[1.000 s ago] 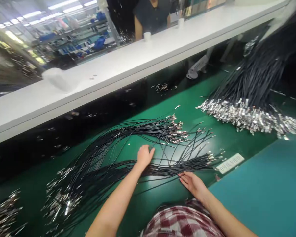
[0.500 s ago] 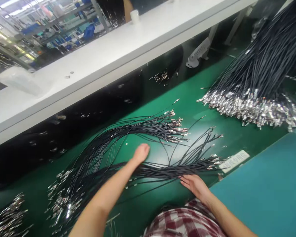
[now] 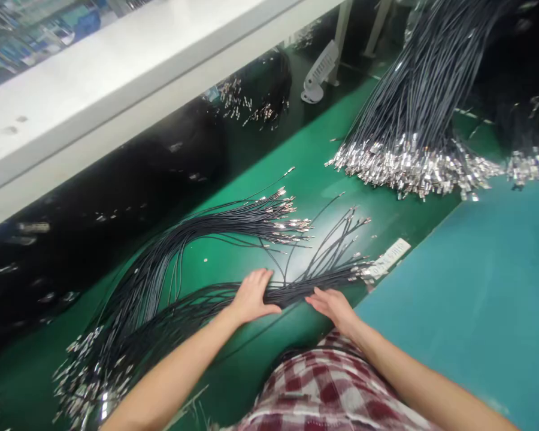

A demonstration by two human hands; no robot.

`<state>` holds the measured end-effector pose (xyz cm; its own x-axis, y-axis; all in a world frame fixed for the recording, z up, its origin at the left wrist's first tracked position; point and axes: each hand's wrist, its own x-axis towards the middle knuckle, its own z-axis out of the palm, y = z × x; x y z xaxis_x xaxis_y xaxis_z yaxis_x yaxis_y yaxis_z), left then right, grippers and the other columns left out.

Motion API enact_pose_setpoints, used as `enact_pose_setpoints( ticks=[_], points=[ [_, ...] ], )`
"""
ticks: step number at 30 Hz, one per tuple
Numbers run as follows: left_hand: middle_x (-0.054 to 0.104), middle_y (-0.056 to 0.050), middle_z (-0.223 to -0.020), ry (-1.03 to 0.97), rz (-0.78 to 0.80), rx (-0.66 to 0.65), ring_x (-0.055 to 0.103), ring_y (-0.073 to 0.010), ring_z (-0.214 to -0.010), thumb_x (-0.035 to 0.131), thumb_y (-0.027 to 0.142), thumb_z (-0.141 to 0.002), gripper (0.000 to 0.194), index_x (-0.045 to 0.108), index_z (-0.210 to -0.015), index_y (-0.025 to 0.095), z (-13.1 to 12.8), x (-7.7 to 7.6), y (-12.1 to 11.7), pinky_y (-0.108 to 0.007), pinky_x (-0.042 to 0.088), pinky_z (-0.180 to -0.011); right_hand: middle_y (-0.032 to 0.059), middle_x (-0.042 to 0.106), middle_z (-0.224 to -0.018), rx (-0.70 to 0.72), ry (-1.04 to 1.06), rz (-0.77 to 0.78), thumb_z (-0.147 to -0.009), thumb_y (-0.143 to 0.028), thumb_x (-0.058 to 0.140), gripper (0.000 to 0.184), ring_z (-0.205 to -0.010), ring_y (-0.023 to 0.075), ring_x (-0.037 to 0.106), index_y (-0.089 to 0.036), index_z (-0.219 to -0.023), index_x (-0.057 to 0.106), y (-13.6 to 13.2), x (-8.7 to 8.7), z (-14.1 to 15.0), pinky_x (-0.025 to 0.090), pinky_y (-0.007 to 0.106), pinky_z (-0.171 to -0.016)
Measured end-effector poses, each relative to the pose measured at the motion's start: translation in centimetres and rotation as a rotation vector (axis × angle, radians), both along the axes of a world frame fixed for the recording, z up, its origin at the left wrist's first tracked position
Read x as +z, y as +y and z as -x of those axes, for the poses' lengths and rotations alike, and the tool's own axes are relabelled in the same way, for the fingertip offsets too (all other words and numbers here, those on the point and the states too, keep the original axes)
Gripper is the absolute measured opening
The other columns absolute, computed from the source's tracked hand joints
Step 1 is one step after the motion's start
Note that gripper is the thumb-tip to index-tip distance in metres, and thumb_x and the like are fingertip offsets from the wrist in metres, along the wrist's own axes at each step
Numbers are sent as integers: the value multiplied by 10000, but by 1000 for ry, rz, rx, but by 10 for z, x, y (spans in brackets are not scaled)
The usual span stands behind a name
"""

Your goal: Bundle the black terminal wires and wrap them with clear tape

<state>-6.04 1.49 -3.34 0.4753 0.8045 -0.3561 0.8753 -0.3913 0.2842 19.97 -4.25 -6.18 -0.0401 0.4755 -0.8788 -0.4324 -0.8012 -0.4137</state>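
A bundle of thin black cables (image 3: 296, 290) with metal terminals lies in front of me on the green tabletop. Across it, my left hand (image 3: 251, 297) rests palm down, fingers over the far side and thumb spread along the near side. My right hand (image 3: 333, 306) is open at the bundle's near edge, its extended fingertips touching or close to the cables. Several cables fan out from the bundle's right part. Farther back lies a second curved bundle of black cables (image 3: 224, 222). Left of my hands the two bundles run together, and my left forearm hides part of them.
A large heap of black cables (image 3: 413, 102) with silver terminals lies at upper right. A white label (image 3: 390, 257) sits by the edge of the blue-green surface (image 3: 471, 287). The white shelf (image 3: 117, 78) crosses above dark cable piles; a grey bracket (image 3: 320, 69) stands beneath it.
My left hand has come down onto the near bundle and its thumb has spread. The right hand stays by the bundle's near edge. The whole view has shifted rightward.
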Motion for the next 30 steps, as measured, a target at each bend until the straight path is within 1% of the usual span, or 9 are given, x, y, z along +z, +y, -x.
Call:
enact_pose_setpoints(
  ticks=[3,6,8,10,14,16,20,26,30],
  points=[
    [558,-130,-1242,38,-70,22,507,-308,-1151,627,583,-812,639,489,-1316,215,-17,-15,-22,-434,413,-975,80,701,-710,18,-76,-112,-748,-259,792,268,-771,206,724,-164,-673,553,42,2,13,556,258,-697],
    [588,-118,-1097,132,-119,153,532,-299,-1062,566,542,-874,467,552,-1195,203,-9,-14,2,-419,438,-903,49,705,-703,16,-61,-183,-694,-256,831,238,-735,170,702,-154,-744,623,61,5,17,538,226,-656],
    [558,-135,-1165,167,-201,247,499,-322,-1119,635,545,-824,540,530,-1219,192,-7,-7,17,-444,420,-936,51,717,-725,10,-53,-192,-675,-244,837,234,-717,158,690,-147,-794,660,52,8,13,526,215,-623],
    [508,-155,-1265,162,-281,237,454,-338,-1192,692,487,-795,619,480,-1291,184,-14,1,18,-465,387,-985,65,733,-768,-3,-49,-162,-682,-237,826,218,-717,155,689,-148,-810,674,30,8,7,518,212,-603],
    [547,-122,-1253,17,-197,-109,488,-282,-1163,559,317,-914,387,507,-1283,216,-50,0,-20,-428,386,-974,64,754,-887,-75,39,-83,-703,-233,801,177,-800,139,699,-176,-819,680,-17,4,-7,510,191,-643],
    [610,-104,-1152,-31,-122,-163,532,-263,-1091,484,301,-956,291,561,-1224,220,-68,-6,-41,-418,405,-932,49,753,-866,-92,64,-93,-678,-238,821,199,-821,135,697,-182,-813,686,-30,2,-13,504,184,-656],
    [690,-80,-925,-113,-13,-49,611,-229,-933,404,319,-995,287,661,-1055,204,-90,-16,-63,-377,441,-854,36,738,-781,-102,-20,-159,-589,-320,884,323,-782,144,689,-174,-814,704,-36,2,-26,505,206,-664],
    [738,-63,-1090,-259,47,93,695,-212,-945,407,297,-997,311,675,-1131,216,-88,-13,-71,-325,490,-839,85,739,-786,-123,-79,-281,-562,-552,845,479,-742,184,687,-160,-815,741,-34,3,-30,505,265,-655],
    [741,-57,-1098,-258,30,101,709,-214,-930,410,289,-986,320,679,-1151,239,-79,-8,-74,-313,510,-828,88,737,-976,-156,-73,-346,-608,-611,794,486,-766,182,683,-192,-849,756,-31,3,-25,485,264,-636]
  ],
)
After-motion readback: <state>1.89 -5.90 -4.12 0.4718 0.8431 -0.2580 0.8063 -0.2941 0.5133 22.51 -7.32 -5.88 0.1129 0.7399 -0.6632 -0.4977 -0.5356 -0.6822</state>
